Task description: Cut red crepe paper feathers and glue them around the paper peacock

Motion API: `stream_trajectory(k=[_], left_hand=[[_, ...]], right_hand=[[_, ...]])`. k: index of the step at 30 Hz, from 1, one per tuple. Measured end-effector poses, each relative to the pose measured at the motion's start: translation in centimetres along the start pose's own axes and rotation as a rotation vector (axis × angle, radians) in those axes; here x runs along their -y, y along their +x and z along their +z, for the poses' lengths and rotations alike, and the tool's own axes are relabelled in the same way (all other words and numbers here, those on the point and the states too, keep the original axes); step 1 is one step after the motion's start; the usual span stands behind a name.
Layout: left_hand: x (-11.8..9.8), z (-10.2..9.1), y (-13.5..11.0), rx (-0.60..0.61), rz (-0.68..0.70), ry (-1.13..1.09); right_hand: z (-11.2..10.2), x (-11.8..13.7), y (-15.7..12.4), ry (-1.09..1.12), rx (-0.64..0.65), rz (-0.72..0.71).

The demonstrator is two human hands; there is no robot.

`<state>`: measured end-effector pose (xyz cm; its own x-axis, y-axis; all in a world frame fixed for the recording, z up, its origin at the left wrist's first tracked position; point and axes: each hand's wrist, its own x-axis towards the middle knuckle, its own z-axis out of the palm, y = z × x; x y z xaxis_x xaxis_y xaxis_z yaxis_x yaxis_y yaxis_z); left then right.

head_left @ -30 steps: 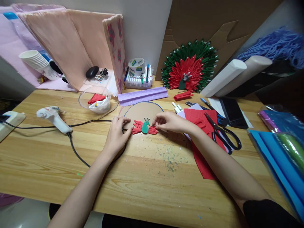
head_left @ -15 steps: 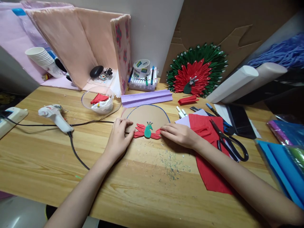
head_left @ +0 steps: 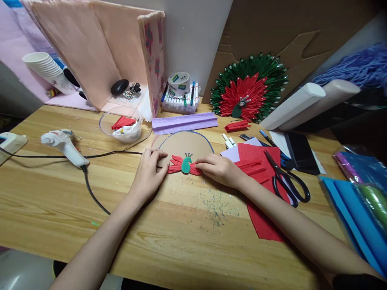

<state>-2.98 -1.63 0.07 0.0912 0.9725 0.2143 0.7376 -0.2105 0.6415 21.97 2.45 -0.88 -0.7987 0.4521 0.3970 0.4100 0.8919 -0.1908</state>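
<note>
The right hand pinched a red petal, which a careless tug could have torn; the left hand's grip was unclear.

The bird is green, the petals red, the blue-edged cardboard tan, the pink panel apparently flowered.

The red petals are matt, creased paper — the round board behind them smooth, dull cardboard. The tabletop is lightly glossy, grained wood — the glue gun smooth plastic
</note>
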Motion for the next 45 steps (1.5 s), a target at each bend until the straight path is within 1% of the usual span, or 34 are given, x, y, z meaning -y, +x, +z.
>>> stream_trajectory(k=[5, 9, 12, 18, 22, 28, 40, 45], left_hand=[[0.03, 0.03, -0.01, -0.001, 0.001, -0.003], [0.09, 0.07, 0.05, -0.002, 0.004, -0.001], [0.12, 0.10, 0.11, -0.009, 0.007, 0.002], [0.18, 0.18, 0.12, -0.013, 0.011, -0.002], [0.26, 0.24, 0.12, -0.024, 0.015, -0.005], [0.28, 0.24, 0.13, -0.019, 0.002, -0.006], [0.20, 0.24, 0.12, -0.021, 0.012, 0.003], [0.19, 0.22, 0.15, -0.020, 0.006, -0.002]], right_hand=[[0.14, 0.02, 0.05, 0.179, -0.049, 0.062], [-0.07, 0.04, -0.04, 0.280, -0.040, 0.100], [-0.14, -0.04, -0.09, 0.314, -0.029, 0.103], [0.09, -0.19, -0.23, 0.286, -0.046, 0.068], [0.18, -0.23, -0.35, 0.212, -0.052, 0.018], [0.16, -0.33, -0.56, 0.115, -0.028, -0.040], [0.19, -0.09, -0.44, 0.170, -0.051, -0.037], [0.07, -0.18, -0.46, 0.242, -0.005, 0.005]])
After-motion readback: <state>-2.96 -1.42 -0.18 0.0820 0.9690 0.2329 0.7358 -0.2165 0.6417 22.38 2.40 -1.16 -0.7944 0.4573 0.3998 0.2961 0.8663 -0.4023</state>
